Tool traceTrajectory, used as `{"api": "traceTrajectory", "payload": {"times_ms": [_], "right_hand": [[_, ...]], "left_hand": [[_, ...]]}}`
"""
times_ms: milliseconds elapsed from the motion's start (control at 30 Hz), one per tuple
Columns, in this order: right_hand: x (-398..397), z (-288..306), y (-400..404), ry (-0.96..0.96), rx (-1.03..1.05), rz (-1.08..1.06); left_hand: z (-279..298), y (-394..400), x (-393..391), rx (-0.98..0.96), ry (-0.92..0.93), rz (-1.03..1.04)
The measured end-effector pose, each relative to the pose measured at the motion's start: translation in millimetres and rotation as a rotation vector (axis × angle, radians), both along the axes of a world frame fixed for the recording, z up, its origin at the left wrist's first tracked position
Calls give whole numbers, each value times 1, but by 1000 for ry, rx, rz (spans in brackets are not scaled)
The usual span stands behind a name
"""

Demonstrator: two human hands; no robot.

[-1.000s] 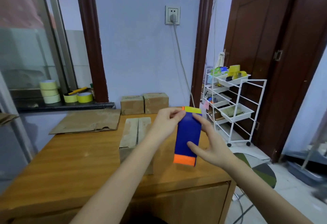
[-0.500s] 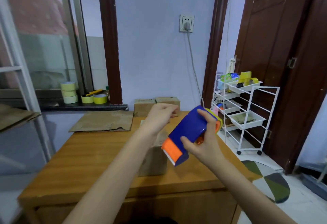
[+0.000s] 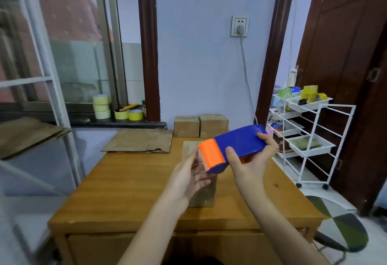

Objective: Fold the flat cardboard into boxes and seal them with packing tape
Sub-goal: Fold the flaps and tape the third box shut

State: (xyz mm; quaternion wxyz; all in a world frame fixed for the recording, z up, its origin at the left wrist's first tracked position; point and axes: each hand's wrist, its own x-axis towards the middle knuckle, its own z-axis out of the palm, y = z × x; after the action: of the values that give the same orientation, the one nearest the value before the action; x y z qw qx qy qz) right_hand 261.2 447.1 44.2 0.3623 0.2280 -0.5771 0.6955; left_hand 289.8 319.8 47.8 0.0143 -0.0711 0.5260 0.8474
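Centre right of frame: our right hand (image 3: 249, 160) clenched round tape dispenser (image 3: 232, 147), blue body, orange toothed end pointing left. Our left hand (image 3: 188, 174) at that end, fingers blurred; we cannot tell whether it pinches tape. Below hands, folded box (image 3: 204, 191) stands on surface (image 3: 125, 181); flat cardboard (image 3: 139, 143) lies upper left of it. We judge dispenser light, rigid, teeth sharp: hold by body. Box light, crushable: steady by sides.
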Motion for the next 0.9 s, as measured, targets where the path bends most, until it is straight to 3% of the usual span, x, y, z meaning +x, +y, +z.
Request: {"api": "traceTrajectory", "payload": {"times_ms": [333,533,667,900], "right_hand": [[0,-5,-14,-47,-73,-1],[0,-12,-18,-43,-54,-17],[0,-12,-17,-49,-55,-45],[-3,-14,-18,-57,-67,-76]], "left_hand": [[-9,8,-2,10,78,162],[-17,14,-6,-247,151,261],[-16,10,-7,-292,183,266],[-15,9,-16,-185,94,237]]}}
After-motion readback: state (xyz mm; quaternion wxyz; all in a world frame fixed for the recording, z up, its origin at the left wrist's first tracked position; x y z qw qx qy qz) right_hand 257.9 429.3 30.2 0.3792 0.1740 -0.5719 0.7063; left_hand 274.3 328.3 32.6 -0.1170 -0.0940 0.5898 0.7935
